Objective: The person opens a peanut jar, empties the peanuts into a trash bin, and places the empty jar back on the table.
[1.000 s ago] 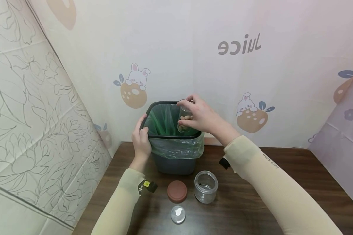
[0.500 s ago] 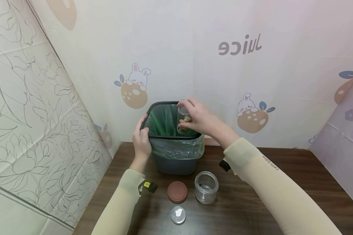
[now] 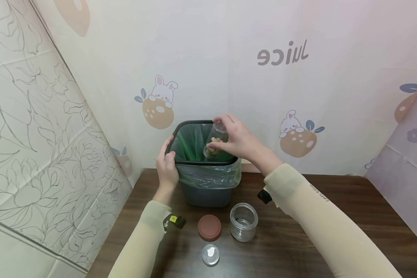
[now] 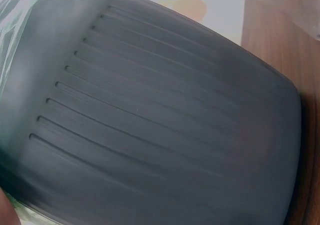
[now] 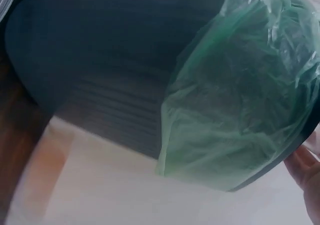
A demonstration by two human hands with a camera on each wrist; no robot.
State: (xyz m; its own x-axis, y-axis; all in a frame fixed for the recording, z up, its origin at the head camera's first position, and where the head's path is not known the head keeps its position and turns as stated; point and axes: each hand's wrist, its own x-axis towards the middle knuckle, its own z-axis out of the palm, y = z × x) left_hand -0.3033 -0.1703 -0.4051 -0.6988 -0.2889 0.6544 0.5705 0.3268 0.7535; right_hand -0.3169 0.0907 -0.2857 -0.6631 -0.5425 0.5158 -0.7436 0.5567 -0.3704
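Note:
My left hand (image 3: 166,168) holds the near left corner of a dark grey trash bin (image 3: 206,195), its thumb at the black rim. A green translucent bag (image 3: 208,175) lines the bin and folds over the rim. Above the bin's right side, my right hand (image 3: 238,139) grips a clear plastic jar (image 3: 220,129) with its fingers at the upper end and thumb lower down. Small tan nut-like pieces (image 3: 213,144) sit in the jar's lower part. The jar leans, lower end toward the left and into the bin's opening. The right wrist view shows part of the hand (image 5: 312,185) behind the rim.
A wider clear jar (image 3: 243,227) stands open on the brown wooden table (image 3: 299,231) in front of the bin. Beside it lie a reddish-brown round lid (image 3: 209,227) and a clear round lid (image 3: 210,255). A printed curtain (image 3: 208,58) hangs close behind the bin.
The jar in my right hand has tilted, its lower end swinging left and its upper end right. The tan pieces have shifted down inside it. My left hand has stayed on the rim.

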